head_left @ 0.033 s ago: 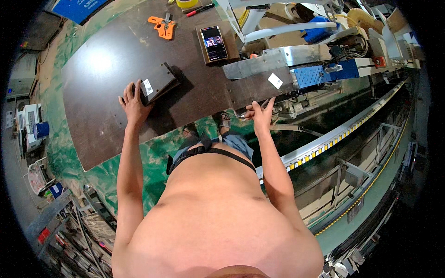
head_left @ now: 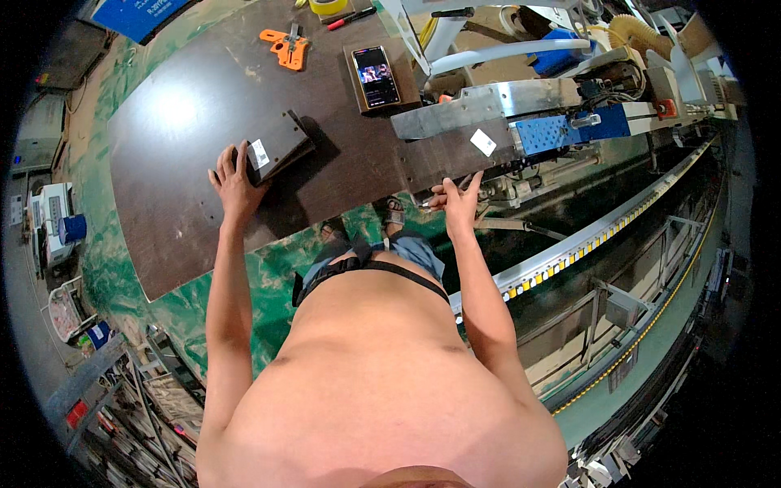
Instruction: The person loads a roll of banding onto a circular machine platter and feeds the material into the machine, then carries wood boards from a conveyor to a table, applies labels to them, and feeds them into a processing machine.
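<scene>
- The stack of boards (head_left: 286,140) could have slid or splayed on the counter (head_left: 175,175) if the left hand (head_left: 234,185) had pushed unevenly, since it touched only the left end.
- The right hand (head_left: 458,199) might have got pinched if the single board (head_left: 439,156) had shifted toward the machine (head_left: 541,132).
- The stack sat inward from the counter's near edge; the single board lay by its right edge, near the machine's blue plate.
- Both looked dark brown and flat, with small holes and white labels.
- Left fingers were spread; right thumb and forefinger stood wide at the board's near edge. I couldn't tell whether either gripped.
</scene>
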A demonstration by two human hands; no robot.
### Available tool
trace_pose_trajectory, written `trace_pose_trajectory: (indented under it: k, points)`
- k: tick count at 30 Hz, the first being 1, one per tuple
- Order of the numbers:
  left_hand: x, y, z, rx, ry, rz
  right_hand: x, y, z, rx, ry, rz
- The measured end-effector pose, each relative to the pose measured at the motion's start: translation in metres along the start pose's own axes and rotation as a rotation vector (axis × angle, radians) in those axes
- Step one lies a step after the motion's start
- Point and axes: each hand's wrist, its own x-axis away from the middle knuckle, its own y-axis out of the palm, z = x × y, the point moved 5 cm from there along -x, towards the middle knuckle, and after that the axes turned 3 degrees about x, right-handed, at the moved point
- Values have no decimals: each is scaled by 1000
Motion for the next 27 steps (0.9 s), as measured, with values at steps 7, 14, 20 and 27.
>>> trace_pose_trajectory:
  k: [7,14,20,27]
  points:
    - [-1,5,-5,-10,0,-25,2,0,-3,-9,-3,3]
    - [0,1,1,-3,0,-39,2,0,-6,-50,-2,20]
    - [-1,5,-6,-34,24,-19,-4,-1,-6,-61,21,46]
    - [-2,9,-3,-49,36,-11,-3,-2,-8,-18,49,70]
